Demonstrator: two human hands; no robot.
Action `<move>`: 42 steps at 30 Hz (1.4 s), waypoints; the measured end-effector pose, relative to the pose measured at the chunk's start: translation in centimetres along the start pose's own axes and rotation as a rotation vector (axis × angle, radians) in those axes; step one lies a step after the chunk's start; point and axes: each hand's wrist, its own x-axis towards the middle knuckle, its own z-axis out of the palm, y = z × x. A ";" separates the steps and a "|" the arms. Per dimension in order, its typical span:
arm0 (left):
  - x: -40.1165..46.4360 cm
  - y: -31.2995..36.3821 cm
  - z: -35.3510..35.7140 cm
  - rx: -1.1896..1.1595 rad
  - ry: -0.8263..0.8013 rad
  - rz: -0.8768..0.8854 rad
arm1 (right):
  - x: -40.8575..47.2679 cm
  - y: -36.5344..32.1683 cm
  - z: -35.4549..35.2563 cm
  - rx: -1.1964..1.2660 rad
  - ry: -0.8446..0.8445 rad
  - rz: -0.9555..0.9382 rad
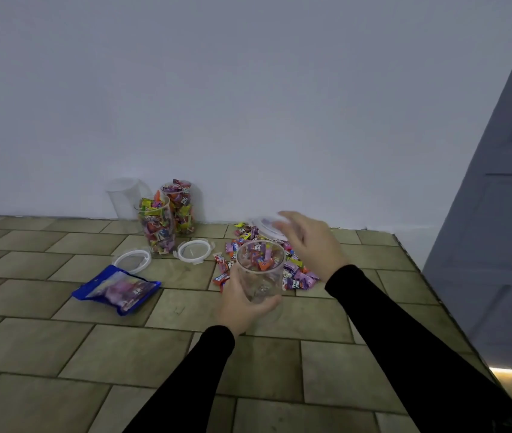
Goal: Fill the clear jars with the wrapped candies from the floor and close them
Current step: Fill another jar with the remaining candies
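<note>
Here your left hand [242, 303] wraps its fingers and thumb round a clear jar [261, 271], lifted above the tiled floor [61, 348] just in front of the candy pile [292, 270]. Your right hand [311, 242] hovers over the pile with fingers spread; whether it touches the clear lid [264, 225] behind it, near the floor's far edge, cannot be told. Two filled jars [167, 220] stand at that far edge.

Blue packet [116, 289]; multicoloured candies [295, 270]; olive tiles [45, 348]; black sleeves [404, 339].
</note>
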 end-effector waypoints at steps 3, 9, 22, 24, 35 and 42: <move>-0.3 -0.1 -0.5 -0.046 -0.035 0.010 | 0.3 0.9 -0.8 0.114 0.137 0.158; -1.0 -1.0 -1.2 -0.081 -0.095 -0.004 | -2.1 5.6 0.0 -0.043 0.017 0.464; -2.4 0.2 -0.8 -0.074 -0.123 0.075 | -6.2 8.5 3.0 -0.139 -0.319 0.720; -2.5 0.1 -0.8 -0.078 -0.143 0.064 | -6.4 8.8 3.4 -0.184 -0.329 0.733; -2.9 0.8 -0.7 0.038 -0.169 0.025 | -7.0 8.7 3.4 -0.397 -0.401 0.648; -1.0 2.1 -3.7 0.263 -0.504 0.108 | -5.4 7.8 2.8 -0.725 -0.548 0.586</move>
